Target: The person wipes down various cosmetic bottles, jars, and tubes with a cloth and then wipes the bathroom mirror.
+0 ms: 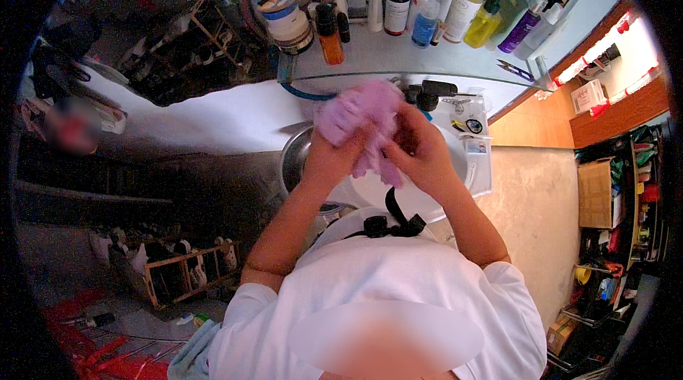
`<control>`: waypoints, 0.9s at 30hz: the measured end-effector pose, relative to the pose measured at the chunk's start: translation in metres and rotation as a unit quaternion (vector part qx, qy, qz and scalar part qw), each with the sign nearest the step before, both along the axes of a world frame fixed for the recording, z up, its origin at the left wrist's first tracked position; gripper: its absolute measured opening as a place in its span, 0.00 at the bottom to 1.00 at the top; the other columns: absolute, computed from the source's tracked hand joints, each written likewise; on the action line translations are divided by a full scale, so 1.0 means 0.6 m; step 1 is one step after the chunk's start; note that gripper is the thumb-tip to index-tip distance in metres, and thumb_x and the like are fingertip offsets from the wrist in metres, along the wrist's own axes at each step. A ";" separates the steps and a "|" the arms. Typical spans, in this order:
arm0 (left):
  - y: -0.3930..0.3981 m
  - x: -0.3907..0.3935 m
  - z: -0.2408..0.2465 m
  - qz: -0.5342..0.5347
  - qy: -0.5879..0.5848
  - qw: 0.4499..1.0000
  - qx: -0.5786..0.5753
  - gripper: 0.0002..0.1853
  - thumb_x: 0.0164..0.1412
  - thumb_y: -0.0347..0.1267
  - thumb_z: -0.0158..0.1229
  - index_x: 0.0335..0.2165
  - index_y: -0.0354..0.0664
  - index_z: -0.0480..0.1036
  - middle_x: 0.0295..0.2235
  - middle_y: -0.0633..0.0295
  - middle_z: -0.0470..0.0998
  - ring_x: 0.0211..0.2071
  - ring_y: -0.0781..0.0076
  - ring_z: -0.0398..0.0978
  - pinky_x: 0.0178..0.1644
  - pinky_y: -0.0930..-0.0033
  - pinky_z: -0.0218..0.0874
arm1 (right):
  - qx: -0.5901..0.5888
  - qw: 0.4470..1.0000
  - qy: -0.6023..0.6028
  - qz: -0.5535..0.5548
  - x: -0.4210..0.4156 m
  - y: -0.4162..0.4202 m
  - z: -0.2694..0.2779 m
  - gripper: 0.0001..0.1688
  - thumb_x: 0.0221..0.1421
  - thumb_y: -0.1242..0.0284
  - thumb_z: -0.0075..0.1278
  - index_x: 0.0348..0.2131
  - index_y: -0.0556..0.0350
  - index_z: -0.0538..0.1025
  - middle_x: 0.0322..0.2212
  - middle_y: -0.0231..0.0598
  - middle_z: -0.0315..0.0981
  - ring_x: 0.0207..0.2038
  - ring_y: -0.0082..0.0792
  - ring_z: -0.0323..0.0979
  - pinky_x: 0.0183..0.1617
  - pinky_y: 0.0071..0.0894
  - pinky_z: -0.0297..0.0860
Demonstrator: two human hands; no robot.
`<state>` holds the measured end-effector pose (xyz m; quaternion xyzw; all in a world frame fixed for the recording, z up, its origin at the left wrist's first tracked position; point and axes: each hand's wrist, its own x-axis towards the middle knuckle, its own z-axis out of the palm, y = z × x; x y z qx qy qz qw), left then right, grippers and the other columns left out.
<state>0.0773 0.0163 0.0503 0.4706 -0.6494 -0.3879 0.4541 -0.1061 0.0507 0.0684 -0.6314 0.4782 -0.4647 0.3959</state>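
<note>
Both my hands hold a crumpled pink-purple cloth (360, 108) above a white washbasin (368, 190). My left hand (339, 153) grips its lower left part, with the fingers partly covered by the fabric. On the other side, my right hand (421, 140) has its thumb against the cloth's right edge. The cloth is blurred, and its lower end hangs in loose folds. A shiny metal bowl (291, 161) sits to the left of my left wrist, partly hidden by it. Dark tap fittings (427, 97) lie just beyond my right hand.
A glass shelf (352, 68) ahead carries several bottles, among them an orange bottle (329, 33) and a blue bottle (425, 23). Thread snips (516, 69) rest near its right end. Small items lie on the white ledge (483, 177). Crowded shelves (640, 193) stand at the right.
</note>
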 end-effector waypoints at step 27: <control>0.026 0.005 0.010 -0.062 0.318 0.893 0.313 0.28 0.61 0.38 0.61 0.56 0.40 0.64 0.49 0.57 0.74 0.48 0.66 0.75 0.51 0.62 0.70 | -0.032 0.998 -0.046 -0.010 -0.002 -0.019 0.033 0.28 0.52 0.83 0.57 0.51 0.55 0.65 0.42 0.38 0.70 0.39 0.27 0.74 0.37 0.24 0.74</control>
